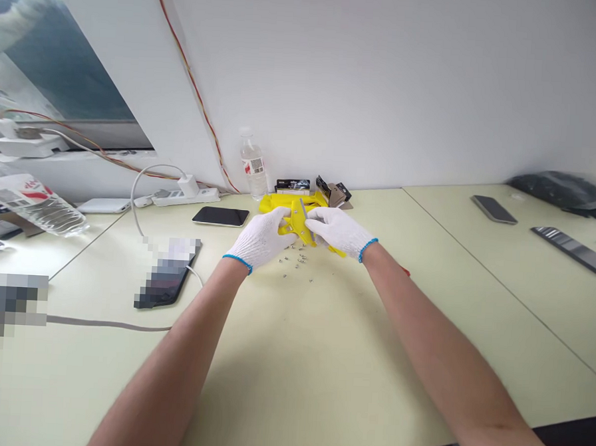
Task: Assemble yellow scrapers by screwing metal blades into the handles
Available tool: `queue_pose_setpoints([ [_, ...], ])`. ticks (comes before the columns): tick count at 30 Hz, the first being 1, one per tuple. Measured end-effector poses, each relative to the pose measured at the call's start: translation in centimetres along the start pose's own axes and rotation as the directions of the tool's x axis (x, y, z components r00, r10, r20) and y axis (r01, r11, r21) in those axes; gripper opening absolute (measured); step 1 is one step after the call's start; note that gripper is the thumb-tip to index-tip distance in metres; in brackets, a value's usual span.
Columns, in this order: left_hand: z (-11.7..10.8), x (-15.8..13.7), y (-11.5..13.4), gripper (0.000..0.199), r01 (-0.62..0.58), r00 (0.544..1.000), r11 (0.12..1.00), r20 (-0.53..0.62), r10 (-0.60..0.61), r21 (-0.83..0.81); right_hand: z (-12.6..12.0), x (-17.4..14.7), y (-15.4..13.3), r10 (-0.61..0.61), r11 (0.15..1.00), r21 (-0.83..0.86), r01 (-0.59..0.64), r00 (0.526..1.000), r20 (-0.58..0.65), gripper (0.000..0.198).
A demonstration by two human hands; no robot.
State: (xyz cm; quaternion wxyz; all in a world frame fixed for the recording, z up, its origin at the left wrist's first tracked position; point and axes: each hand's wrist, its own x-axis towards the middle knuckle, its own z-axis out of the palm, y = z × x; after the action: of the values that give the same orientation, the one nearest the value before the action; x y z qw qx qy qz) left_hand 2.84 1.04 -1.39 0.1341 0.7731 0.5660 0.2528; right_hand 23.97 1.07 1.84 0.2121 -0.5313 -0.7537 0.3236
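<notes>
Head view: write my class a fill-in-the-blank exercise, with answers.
1. The white knitted gloves have ____ wrist edges.
2. The white-gloved left hand grips a ____ plastic tool.
3. The clear plastic bottle at far left lies on its ____.
4. A thin red-and-yellow wire runs down the white ____.

Answers: blue; yellow; side; wall.

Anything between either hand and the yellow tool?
Nothing visible. The gloved left hand holds the yellow tool; the gloved right hand appears to touch its other side. Small metal parts lie nearby, not between.
</notes>
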Motion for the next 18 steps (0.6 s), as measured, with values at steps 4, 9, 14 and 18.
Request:
queue_pose_setpoints([
  [4, -0.2, 0.0, 0.4, 0.05, 0.013, 1.0, 0.999, -0.001, -0.013, 0.052, 0.1, 0.3, 0.6, -0.04, 0.999, 0.008, 0.041, 0.998, -0.045, 0.024],
  [9, -0.1, -0.2, 2.3, 0.045, 0.086, 0.996, 0.965, -0.012, -0.086, 0.249, 1.3, 1.4, 1.2, -0.146, 0.989, -0.061, 0.138, 0.976, -0.162, 0.028],
  [14, 0.1, -0.4, 3.2, 0.035, 0.096, 0.995, 0.935, 0.005, -0.104, 0.341, 2.1, 1.8, 1.5, -0.152, 0.982, -0.135, 0.132, 0.977, -0.15, 0.041],
  [18, 0.6, -0.4, 2.7, 0.032, 0.066, 0.997, 0.933, 0.018, -0.077, 0.354, 2.5, 2.1, 1.9, -0.117, 0.987, -0.128, 0.102, 0.986, -0.116, 0.04],
])
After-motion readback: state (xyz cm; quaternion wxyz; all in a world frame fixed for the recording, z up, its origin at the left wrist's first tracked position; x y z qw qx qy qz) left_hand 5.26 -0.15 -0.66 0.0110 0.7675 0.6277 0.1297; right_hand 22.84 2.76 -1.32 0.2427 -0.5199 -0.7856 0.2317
